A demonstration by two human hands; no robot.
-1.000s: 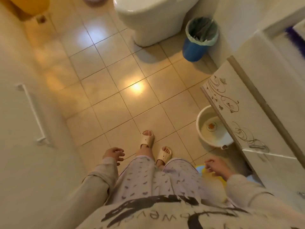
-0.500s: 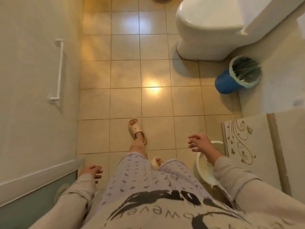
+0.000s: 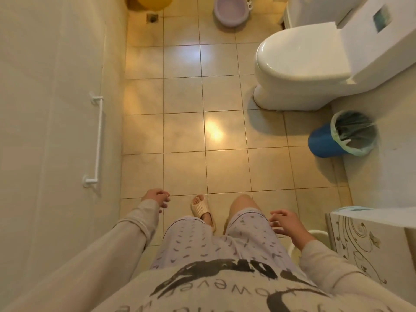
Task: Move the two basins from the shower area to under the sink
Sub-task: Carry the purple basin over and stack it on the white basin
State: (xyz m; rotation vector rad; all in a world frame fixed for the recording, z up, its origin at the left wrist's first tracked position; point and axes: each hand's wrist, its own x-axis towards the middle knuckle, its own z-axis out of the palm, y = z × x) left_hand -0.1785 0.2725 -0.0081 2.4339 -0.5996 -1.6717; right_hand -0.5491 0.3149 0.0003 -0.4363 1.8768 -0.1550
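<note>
Both hands, left (image 3: 156, 197) and right (image 3: 287, 224), are empty with fingers apart. One white basin (image 3: 315, 235) sits beside the cabinet (image 3: 364, 239). The purple basin (image 3: 231, 11) and yellow basin (image 3: 154, 2) wait far ahead.

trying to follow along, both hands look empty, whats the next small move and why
Probably step forward toward the lilac basin and yellow basin at the far end of the floor. The left hand and right hand hold nothing, and both basins lie beyond arm's reach.
</note>
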